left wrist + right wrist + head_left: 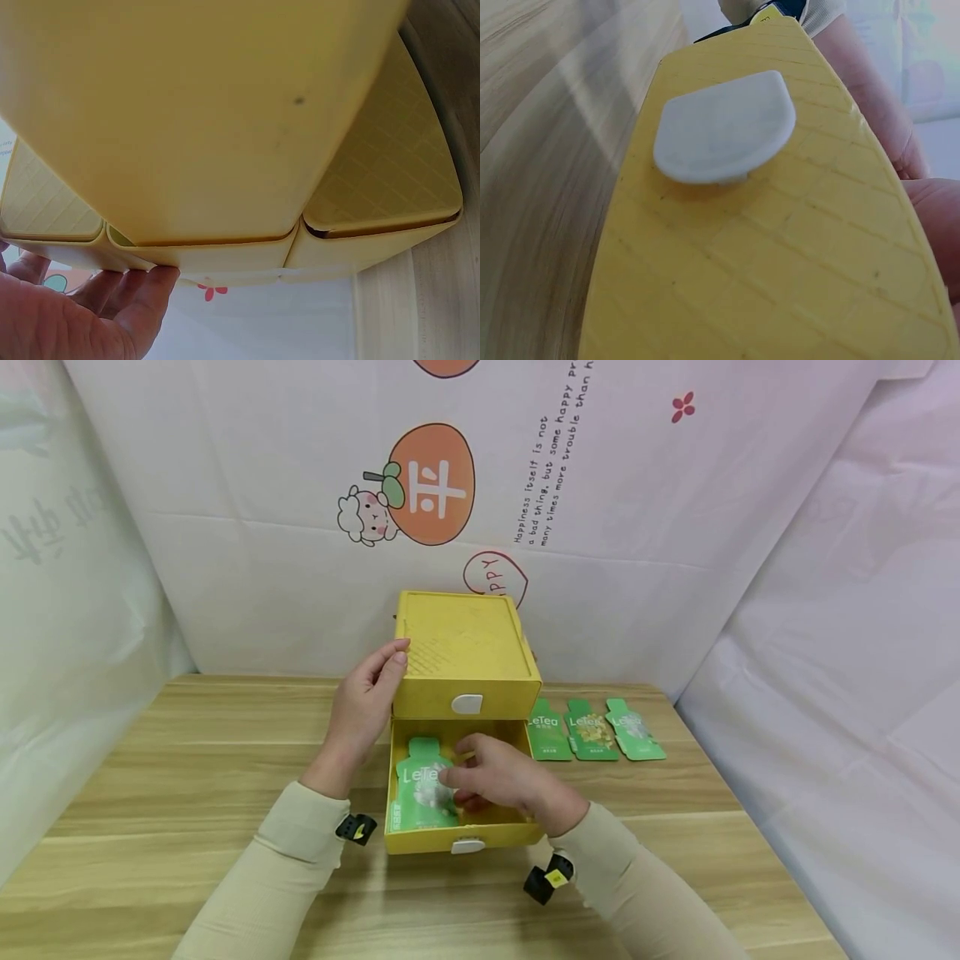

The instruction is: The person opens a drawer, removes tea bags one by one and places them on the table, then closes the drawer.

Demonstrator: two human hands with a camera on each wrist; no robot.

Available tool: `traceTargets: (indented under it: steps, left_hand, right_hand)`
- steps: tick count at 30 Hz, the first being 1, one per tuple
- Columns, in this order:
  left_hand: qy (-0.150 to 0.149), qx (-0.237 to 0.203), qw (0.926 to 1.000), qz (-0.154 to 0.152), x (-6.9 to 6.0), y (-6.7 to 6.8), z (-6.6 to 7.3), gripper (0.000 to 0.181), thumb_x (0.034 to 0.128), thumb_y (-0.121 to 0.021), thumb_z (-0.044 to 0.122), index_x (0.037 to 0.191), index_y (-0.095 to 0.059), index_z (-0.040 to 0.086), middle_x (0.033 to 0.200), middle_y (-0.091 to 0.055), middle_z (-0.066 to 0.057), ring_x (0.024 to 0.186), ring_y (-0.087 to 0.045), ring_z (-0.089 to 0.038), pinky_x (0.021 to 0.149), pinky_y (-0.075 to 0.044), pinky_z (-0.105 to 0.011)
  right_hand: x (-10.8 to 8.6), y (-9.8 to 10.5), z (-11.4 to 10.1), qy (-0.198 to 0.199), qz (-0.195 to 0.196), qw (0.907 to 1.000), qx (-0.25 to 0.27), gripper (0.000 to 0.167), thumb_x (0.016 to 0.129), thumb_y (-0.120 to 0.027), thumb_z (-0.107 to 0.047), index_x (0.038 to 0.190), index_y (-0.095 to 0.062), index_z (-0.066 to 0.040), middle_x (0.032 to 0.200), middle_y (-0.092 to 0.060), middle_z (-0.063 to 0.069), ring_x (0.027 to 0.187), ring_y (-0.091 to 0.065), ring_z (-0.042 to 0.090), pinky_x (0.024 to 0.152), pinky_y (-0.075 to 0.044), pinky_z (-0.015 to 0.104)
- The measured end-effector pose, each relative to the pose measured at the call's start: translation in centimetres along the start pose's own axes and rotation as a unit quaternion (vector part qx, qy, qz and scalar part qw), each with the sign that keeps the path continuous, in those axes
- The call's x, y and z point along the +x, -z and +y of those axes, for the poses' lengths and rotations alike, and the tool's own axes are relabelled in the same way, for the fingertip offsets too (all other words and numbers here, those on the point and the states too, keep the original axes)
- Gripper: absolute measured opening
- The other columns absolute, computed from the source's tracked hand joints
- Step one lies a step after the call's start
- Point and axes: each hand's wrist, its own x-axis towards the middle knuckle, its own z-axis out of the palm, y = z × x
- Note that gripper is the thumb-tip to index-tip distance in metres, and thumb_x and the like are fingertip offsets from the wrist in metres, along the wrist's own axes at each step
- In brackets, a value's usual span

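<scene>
A yellow two-tier drawer box (467,639) stands on the table, its lower drawer (426,842) pulled out and its upper one closed. My left hand (367,697) touches the upper left side of the box with fingers and thumb. In the left wrist view, fingertips of the left hand (112,307) rest along a yellow edge. A green LeTea packet (422,793) lies in the left part of the lower drawer. Over that drawer is my right hand (498,772), fingers loosely bent beside the packet, with nothing visible in its grasp. The drawer front (780,247) largely hides this hand in the right wrist view.
Several green items lie about: to the right of the box are three LeTea packets, a left one (551,745), a middle one (592,735) and a right one (636,733). White printed cloth (600,527) hangs behind the wooden table (247,735). White handles (467,703) stick out from the drawer fronts.
</scene>
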Motion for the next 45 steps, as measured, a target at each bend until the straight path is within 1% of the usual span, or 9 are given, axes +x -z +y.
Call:
traceTargets:
  steps: [4, 8, 12, 19, 24, 28, 32, 39, 45]
  left_hand:
    - [0.0, -0.001, 1.0, -0.001, -0.02, 0.02, 0.01, 0.055, 0.1064, -0.049, 0.058, 0.15, -0.059, 0.027, 0.151, -0.059, 0.003, 0.136, -0.055, -0.018, 0.112, -0.046, -0.045]
    - [0.0, -0.003, 1.0, -0.002, -0.04, 0.02, 0.06, 0.055, 0.1066, -0.048, 0.058, 0.15, -0.059, 0.027, 0.151, -0.059, 0.004, 0.136, -0.055, -0.018, 0.113, -0.045, -0.045]
    - [-0.001, -0.002, 1.0, 0.0, -0.05, 0.0, 0.11, 0.054, 0.1067, -0.048, 0.058, 0.15, -0.059, 0.027, 0.15, -0.059, 0.004, 0.136, -0.055, -0.017, 0.113, -0.045, -0.045]
    - [-0.002, -0.002, 1.0, 0.004, -0.04, -0.03, 0.12, 0.054, 0.107, -0.049, 0.057, 0.149, -0.06, 0.025, 0.149, -0.06, 0.002, 0.134, -0.056, -0.017, 0.112, -0.046, -0.044]
    - [-0.002, 0.001, 1.0, 0.005, -0.04, 0.01, 0.13, 0.054, 0.1069, -0.049, 0.057, 0.149, -0.06, 0.025, 0.15, -0.06, 0.002, 0.135, -0.056, -0.017, 0.112, -0.046, -0.044]
    - [-0.001, 0.002, 1.0, 0.004, -0.06, 0.03, 0.11, 0.054, 0.1067, -0.049, 0.057, 0.149, -0.06, 0.026, 0.15, -0.059, 0.003, 0.136, -0.055, -0.017, 0.113, -0.046, -0.045]
    - [-0.001, -0.002, 1.0, 0.003, -0.05, 0.01, 0.08, 0.054, 0.1066, -0.049, 0.057, 0.149, -0.06, 0.026, 0.151, -0.059, 0.004, 0.137, -0.055, -0.016, 0.114, -0.045, -0.044]
    - [-0.001, 0.0, 1.0, 0.003, 0.0, 0.0, 0.03, 0.054, 0.1063, -0.049, 0.058, 0.149, -0.06, 0.027, 0.151, -0.059, 0.005, 0.136, -0.054, -0.016, 0.113, -0.045, -0.044]
    - [-0.005, 0.007, 0.9999, 0.006, 0.04, -0.02, 0.0, 0.053, 0.1066, -0.05, 0.057, 0.149, -0.06, 0.027, 0.15, -0.06, 0.003, 0.136, -0.055, -0.017, 0.112, -0.046, -0.044]
  right_hand:
    - [0.19, 0.03, 0.2, 0.009, -0.008, 0.9999, 0.009, 0.061, 0.097, -0.073, -0.018, 0.144, -0.046, 0.009, 0.117, -0.067, 0.019, 0.084, -0.07, 0.022, 0.075, -0.062, 0.035]
    - [0.2, 0.04, 0.18, 0.017, -0.011, 0.9998, 0.003, 0.051, 0.097, -0.073, -0.015, 0.138, -0.053, 0.009, 0.109, -0.069, 0.016, 0.081, -0.069, 0.021, 0.075, -0.062, 0.036]
    - [0.22, 0.02, 0.15, 0.027, -0.013, 0.9994, -0.014, 0.04, 0.097, -0.073, -0.013, 0.129, -0.06, 0.007, 0.106, -0.07, 0.014, 0.08, -0.07, 0.02, 0.076, -0.062, 0.036]
    - [0.52, -0.04, 0.26, 0.064, -0.031, 0.9964, -0.047, 0.025, 0.1, -0.07, -0.013, 0.119, -0.07, 0.003, 0.099, -0.07, 0.01, 0.079, -0.069, 0.021, 0.075, -0.061, 0.036]
    - [0.58, -0.07, 0.23, 0.074, -0.034, 0.9954, -0.051, 0.023, 0.101, -0.068, -0.014, 0.118, -0.072, 0.002, 0.098, -0.071, 0.008, 0.078, -0.069, 0.02, 0.075, -0.061, 0.035]
    - [0.53, -0.11, 0.17, 0.077, -0.012, 0.9957, -0.049, 0.022, 0.101, -0.069, -0.016, 0.113, -0.074, 0.001, 0.093, -0.071, 0.007, 0.074, -0.065, 0.017, 0.07, -0.059, 0.032]
    - [0.46, -0.14, 0.07, 0.075, 0.011, 0.9966, -0.032, 0.02, 0.1, -0.071, -0.018, 0.107, -0.075, 0.0, 0.092, -0.071, 0.007, 0.072, -0.065, 0.016, 0.067, -0.059, 0.03]
    - [0.26, -0.01, 0.11, 0.061, 0.024, 0.9978, 0.007, 0.021, 0.099, -0.073, -0.02, 0.103, -0.074, 0.0, 0.093, -0.072, 0.01, 0.073, -0.071, 0.018, 0.071, -0.063, 0.034]
    - [-0.02, 0.32, 0.08, 0.062, 0.024, 0.9976, 0.017, 0.02, 0.099, -0.073, -0.019, 0.104, -0.075, 0.001, 0.093, -0.073, 0.01, 0.074, -0.072, 0.018, 0.071, -0.064, 0.036]
